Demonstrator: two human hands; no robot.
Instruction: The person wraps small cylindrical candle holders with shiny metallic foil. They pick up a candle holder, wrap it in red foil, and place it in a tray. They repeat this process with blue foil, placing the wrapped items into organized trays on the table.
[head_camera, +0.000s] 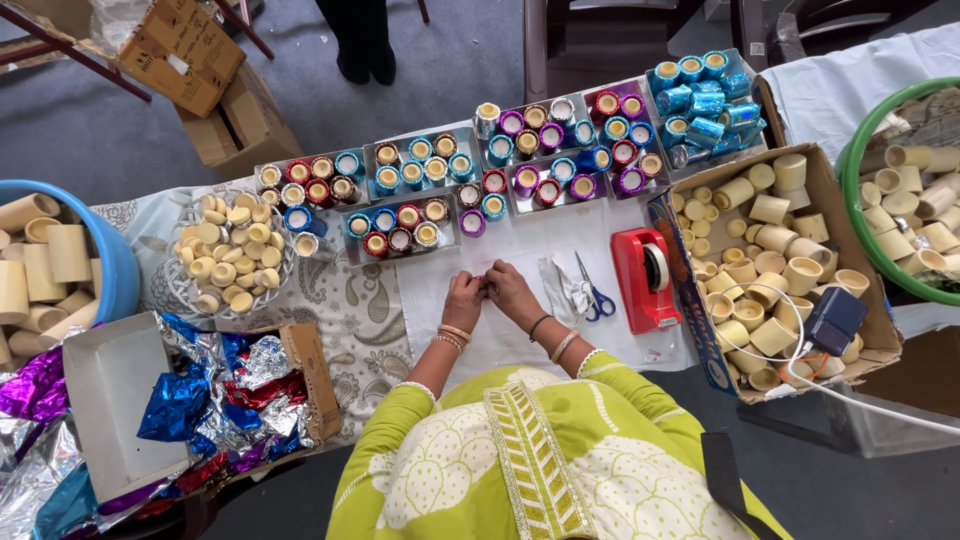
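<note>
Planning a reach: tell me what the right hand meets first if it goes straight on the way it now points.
The right hand points leftward into the left hand, which it already touches around a small red item, so that hand comes first.

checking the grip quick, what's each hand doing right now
left hand: closed on a small red piece
right hand: pinching the same piece
</note>
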